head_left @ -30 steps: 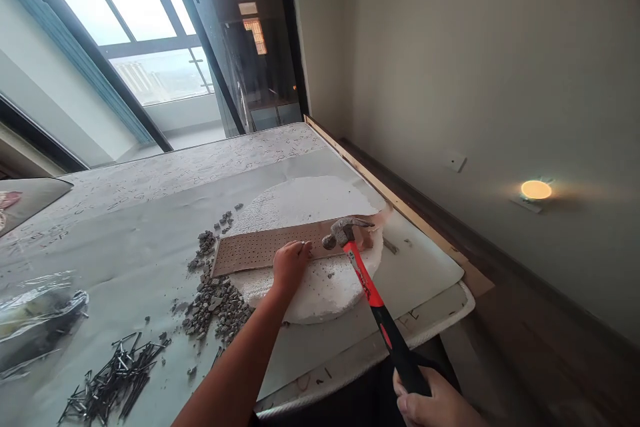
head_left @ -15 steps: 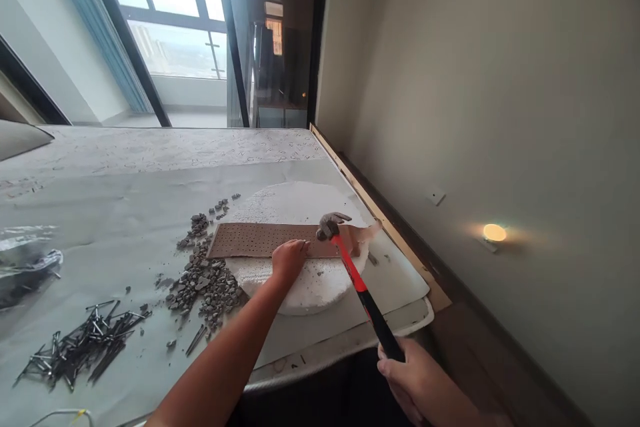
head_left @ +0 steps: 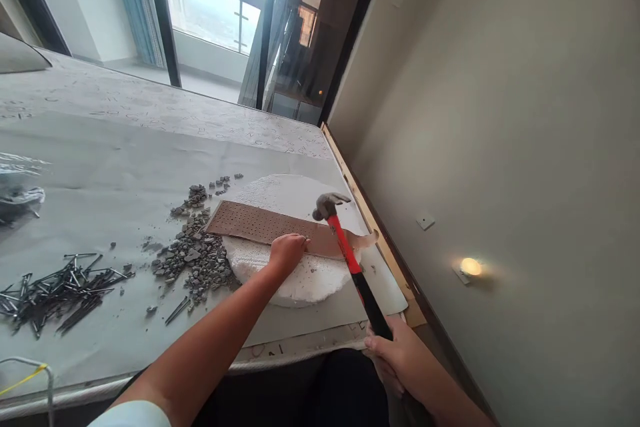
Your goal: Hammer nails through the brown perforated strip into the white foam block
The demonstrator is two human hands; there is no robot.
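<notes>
A brown strip (head_left: 260,223) with rows of small holes lies across a round white foam slab (head_left: 285,287). My left hand (head_left: 289,252) rests over the strip's middle, thumb and fingers pinched on what looks like a nail, of which only a tiny bit shows. My right hand (head_left: 393,347) is wrapped around the black grip of a claw hammer (head_left: 345,247) with a red and black handle. The hammer's metal head hangs above the strip, just right of my left hand, apart from the fingers.
Grey stone chips (head_left: 193,257) lie left of the slab. A pile of nails (head_left: 60,290) sits farther left, near a clear plastic bag (head_left: 20,193). Wooden edging (head_left: 365,197) runs along the right side, beside the wall (head_left: 500,113).
The view has tilted and shifted, so the scene appears rotated. My left hand stays pinched at the strip; my right hand still holds the hammer raised over it.
</notes>
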